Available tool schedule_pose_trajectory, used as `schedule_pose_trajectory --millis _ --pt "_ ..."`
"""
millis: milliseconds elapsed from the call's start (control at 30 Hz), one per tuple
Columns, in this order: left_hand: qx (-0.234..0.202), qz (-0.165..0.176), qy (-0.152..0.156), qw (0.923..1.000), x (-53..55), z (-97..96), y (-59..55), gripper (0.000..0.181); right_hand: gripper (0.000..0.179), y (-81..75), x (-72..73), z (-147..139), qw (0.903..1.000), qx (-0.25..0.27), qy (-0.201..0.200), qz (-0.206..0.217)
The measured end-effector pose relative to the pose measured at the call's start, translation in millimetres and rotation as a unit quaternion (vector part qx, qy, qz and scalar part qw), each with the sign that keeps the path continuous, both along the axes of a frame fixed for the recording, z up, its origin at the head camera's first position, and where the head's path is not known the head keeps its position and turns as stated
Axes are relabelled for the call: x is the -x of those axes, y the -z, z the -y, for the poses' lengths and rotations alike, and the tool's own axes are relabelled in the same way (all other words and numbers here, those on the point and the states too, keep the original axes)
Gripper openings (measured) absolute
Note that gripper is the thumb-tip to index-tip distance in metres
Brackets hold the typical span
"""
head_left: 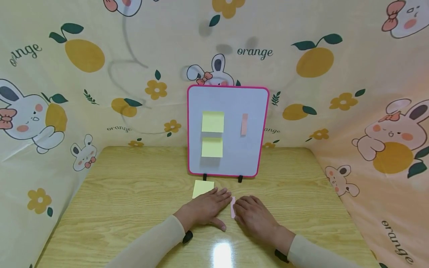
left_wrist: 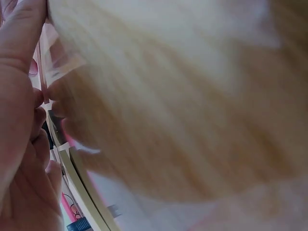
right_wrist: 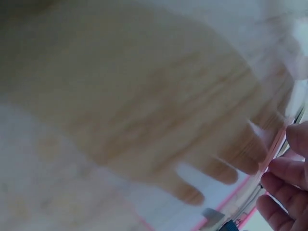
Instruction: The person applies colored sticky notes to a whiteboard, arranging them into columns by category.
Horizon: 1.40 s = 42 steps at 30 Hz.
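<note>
A small pink sticky-note pad (head_left: 232, 207) lies on the table between the two hands. My left hand (head_left: 206, 208) rests on the table, fingers extended and fingertips by the pad's upper left edge. My right hand (head_left: 256, 217) has bent fingers at the pad's right edge, where thumb and fingertips seem to pinch the pink note; the exact contact is hidden. A yellow sticky-note pad (head_left: 202, 188) lies just beyond the left hand, partly covered by it. In the right wrist view, my right-hand fingers (right_wrist: 284, 192) curl beside the thin pink edge.
Behind the hands stands a pink-framed whiteboard (head_left: 231, 149) on black feet. It bears an upper yellow note (head_left: 212, 121), a lower yellow note (head_left: 212, 147) and a pink strip (head_left: 244, 124). Patterned cloth (head_left: 134, 74) encloses the wooden table (head_left: 117, 193).
</note>
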<state>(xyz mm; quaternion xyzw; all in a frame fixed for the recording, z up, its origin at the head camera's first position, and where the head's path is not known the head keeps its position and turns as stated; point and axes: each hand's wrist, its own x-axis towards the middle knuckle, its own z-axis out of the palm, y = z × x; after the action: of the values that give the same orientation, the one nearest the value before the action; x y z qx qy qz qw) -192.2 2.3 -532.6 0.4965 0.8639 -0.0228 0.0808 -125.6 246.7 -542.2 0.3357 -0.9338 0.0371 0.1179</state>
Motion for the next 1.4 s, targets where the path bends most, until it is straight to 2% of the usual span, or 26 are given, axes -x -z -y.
schedule_pose_trajectory --millis 200,333,700,967,1400 --pt "-0.005 0.008 0.003 1.0 0.4 0.2 0.6 0.105 0.019 2.0 -2.5 2.0 0.9995 0.024 -0.022 0.0" --pt "-0.01 0.01 0.001 0.9999 1.0 0.1 0.4 0.106 0.02 3.0 -2.8 2.3 0.9994 0.015 -0.031 0.001" --pt "-0.001 0.018 -0.002 0.9998 2.5 -1.1 -0.2 0.108 0.023 7.2 -0.3 2.5 0.9981 -0.011 -0.035 -0.049" --pt "-0.007 0.023 -0.004 0.9997 3.8 -1.0 4.2 0.108 0.022 6.8 1.8 3.4 0.9976 -0.027 -0.033 -0.056" --pt "-0.011 0.029 -0.006 0.9995 3.2 -0.6 3.6 0.108 0.021 7.4 4.2 4.0 0.9974 -0.011 -0.025 -0.068"
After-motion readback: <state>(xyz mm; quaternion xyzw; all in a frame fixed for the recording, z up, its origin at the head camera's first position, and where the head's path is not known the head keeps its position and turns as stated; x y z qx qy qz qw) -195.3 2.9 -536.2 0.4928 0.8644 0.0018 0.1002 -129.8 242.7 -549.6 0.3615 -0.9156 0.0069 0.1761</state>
